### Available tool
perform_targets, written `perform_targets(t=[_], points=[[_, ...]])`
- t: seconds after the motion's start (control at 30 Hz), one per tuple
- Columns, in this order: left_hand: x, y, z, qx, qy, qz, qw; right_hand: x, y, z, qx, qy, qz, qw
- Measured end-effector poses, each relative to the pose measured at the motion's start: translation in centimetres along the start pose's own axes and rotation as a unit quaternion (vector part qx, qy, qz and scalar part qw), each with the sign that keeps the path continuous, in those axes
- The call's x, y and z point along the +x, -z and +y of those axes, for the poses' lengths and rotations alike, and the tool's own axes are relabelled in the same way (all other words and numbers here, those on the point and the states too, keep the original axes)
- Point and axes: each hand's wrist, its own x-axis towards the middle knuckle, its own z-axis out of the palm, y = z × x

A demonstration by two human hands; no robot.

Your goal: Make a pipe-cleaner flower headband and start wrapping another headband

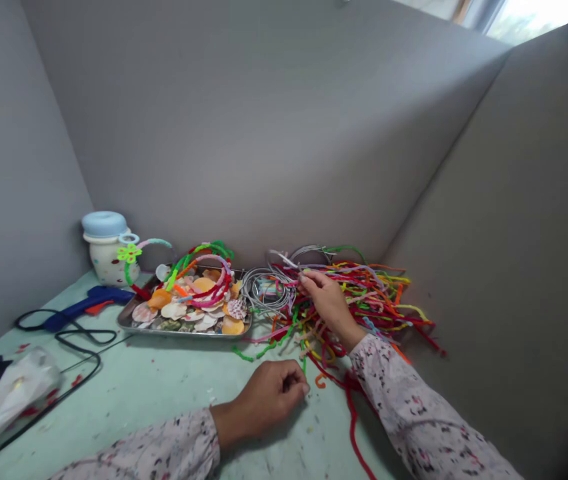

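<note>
Over the left edge of a heap of colourful pipe cleaners (364, 293), my right hand (331, 303) is closed in a pinch. A pale pipe cleaner (284, 259) meets its thumb and fingertips and points left. Beside those fingertips lie coils of thin grey wire (249, 293). My left hand (274, 398) rests on the table nearer to me, its fingers curled in a loose fist around a hollow; I see nothing in it. A green pipe cleaner (305, 363) passes just behind its knuckles. The ends of the strands under my right hand are hidden.
A metal tray (184, 335) of seashells (204, 303) stands left of the wire, with pipe-cleaner-wrapped hoops (227, 273) on top. Further left are a lidded jar (109, 257), a blue glue gun (81, 310), its black cord (99, 360) and a plastic bag (24, 387). Grey walls enclose the pale green table (164, 393).
</note>
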Motion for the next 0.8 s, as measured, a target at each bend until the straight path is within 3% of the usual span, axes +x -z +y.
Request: perform_targets(t=[0.3,0.57,0.8], points=[[0.0,0.1,-0.1,0.008,-0.006,-0.003,1.000,-0.5,1.0,-1.6,-0.167,0.155,-0.056,0.972],[-0.1,0.1,0.0,0.014,-0.002,-0.004,1.000,-1.5,-0.6,-1.7,-0.166,0.212,-0.085,0.959],[-0.1,0.1,0.0,0.007,-0.008,-0.004,1.000,-2.2,-0.5,-1.1,-0.189,0.262,-0.093,0.942]])
